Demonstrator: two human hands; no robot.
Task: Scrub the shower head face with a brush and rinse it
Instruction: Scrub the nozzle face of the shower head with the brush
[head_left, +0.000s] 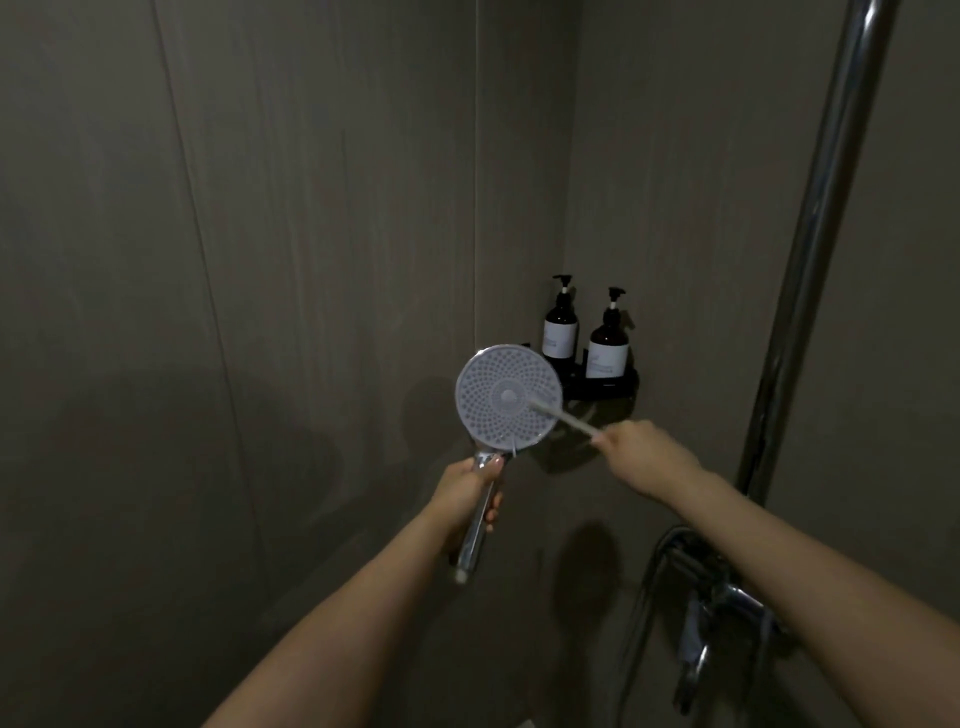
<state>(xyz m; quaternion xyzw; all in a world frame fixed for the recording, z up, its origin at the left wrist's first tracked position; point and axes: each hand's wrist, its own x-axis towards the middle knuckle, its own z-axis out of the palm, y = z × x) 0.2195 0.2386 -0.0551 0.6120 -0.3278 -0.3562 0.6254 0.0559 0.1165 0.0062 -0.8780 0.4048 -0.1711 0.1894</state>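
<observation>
The left hand (470, 493) has its grip curled round the chrome handle (475, 535); the shower head (506, 397) stands just above it, face toward the camera. The brush (558, 415) touches the face's centre, its handle pinched in the right hand (644, 454). Above that grip, two bottles (584, 338) sit on a shelf (618, 387).

two bare forearms, no sleeves; hands (470, 491) ungloved, short nails

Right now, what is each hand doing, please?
Left hand: grips the shower head by its chrome handle.
Right hand: holds the brush, its tip on the shower head face.
</observation>
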